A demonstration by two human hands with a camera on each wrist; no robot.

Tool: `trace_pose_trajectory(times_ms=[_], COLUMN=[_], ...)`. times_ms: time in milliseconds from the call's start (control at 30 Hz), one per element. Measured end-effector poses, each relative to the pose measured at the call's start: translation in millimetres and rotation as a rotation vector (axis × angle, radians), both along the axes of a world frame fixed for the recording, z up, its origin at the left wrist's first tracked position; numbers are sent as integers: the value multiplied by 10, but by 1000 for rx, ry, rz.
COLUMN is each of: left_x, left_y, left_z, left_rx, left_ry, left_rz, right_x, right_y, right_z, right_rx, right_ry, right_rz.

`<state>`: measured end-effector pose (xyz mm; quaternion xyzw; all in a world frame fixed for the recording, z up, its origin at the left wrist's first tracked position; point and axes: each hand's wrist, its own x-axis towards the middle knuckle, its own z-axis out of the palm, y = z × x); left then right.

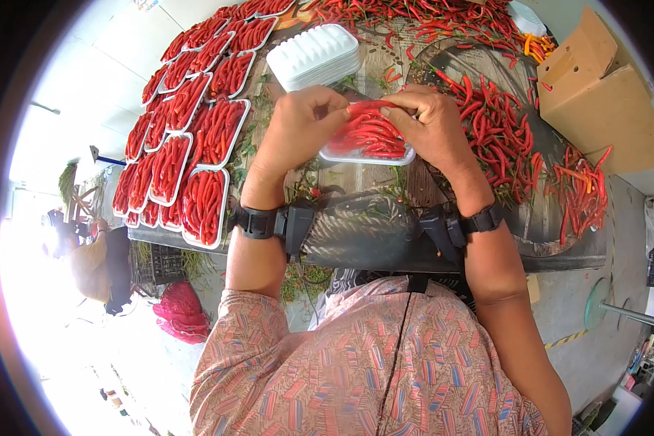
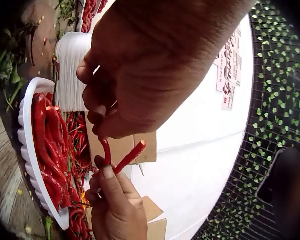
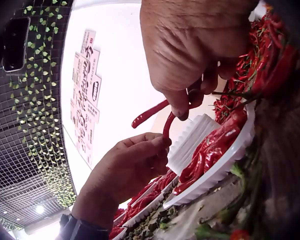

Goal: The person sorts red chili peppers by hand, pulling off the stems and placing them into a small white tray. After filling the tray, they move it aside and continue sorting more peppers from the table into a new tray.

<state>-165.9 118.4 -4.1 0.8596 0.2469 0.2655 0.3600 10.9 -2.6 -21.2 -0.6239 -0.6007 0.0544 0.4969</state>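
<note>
Plank-patterned and dark along its edge, a table [image 1: 352, 176] spreads out before the person. One red chilli [image 2: 106, 150] stretches between the two hands, above the far side of a white tray [image 1: 370, 159]. The left hand [image 1: 301, 123] pinches one end between thumb and fingers. The right hand [image 1: 432, 123] pinches it farther along and also holds a second chilli [image 2: 131, 156], whose blunt, pale end juts out past the thumb. Gripping from both sides presumably gives control over something so slim, and working close above the tray probably keeps each movement short.

Inside the tray, glossy chillies [image 1: 374, 136] lie mostly side by side, which likely helps them fit. Just beyond the tray and a little to its left rises a stack of white trays [image 1: 314, 65], seemingly placed for an easy reach. Left of the tray, filled trays [image 1: 226, 190] stand in close rows, some overlapping, perhaps to save room. Right of the tray spreads a heap of loose chillies [image 1: 494, 127], on the right hand's side; past them stands a cardboard box [image 1: 607, 109].
</note>
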Motion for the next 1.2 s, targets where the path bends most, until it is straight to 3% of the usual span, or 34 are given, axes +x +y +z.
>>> trace_pose_trajectory(times_ms=[100, 167, 300, 367, 433, 533, 600, 633, 700, 833, 1033, 1200], left_x=[-1, -22, -39, -64, -135, -148, -64, -57, -66, -53, -20, -51], left_y=[26, -27, 53, 111, 200, 212, 119, 69, -18, -44, -36, 50], left_z=[-7, 109, 92, 87, 95, 83, 64, 91, 163, 139, 83, 16], left_rx=[-79, -304, -265, 148, 264, 305, 173, 171, -3, 24, 71, 142], left_ry=[-75, -62, -74, 1, 88, 223, -221, -220, -58, 1, 37, 21], left_rz=[-67, -45, 100, 437, 480, 451, 175, 177, -42, -169, -100, -6], right_x=[17, 20, 33, 43, 36, 6, -14, -21, -24, -68, -41, 1], right_y=[3, 4, 12, 12, 5, 6, 1, -4, -11, -21, 31, 6], right_z=[-6, -9, -20, -31, -18, -45, -38, -31, -20, 3, -102, -113], right_rx=[-14, -4, -17, -12, -37, -41, -52, -62, -91, -118, -111, -172], right_ry=[76, 123, 152, 152, 103, -3, -39, -76, -78, -106, -202, -96], right_rz=[20, 40, 28, 10, -28, -55, -60, -68, -51, -36, 6, -47])
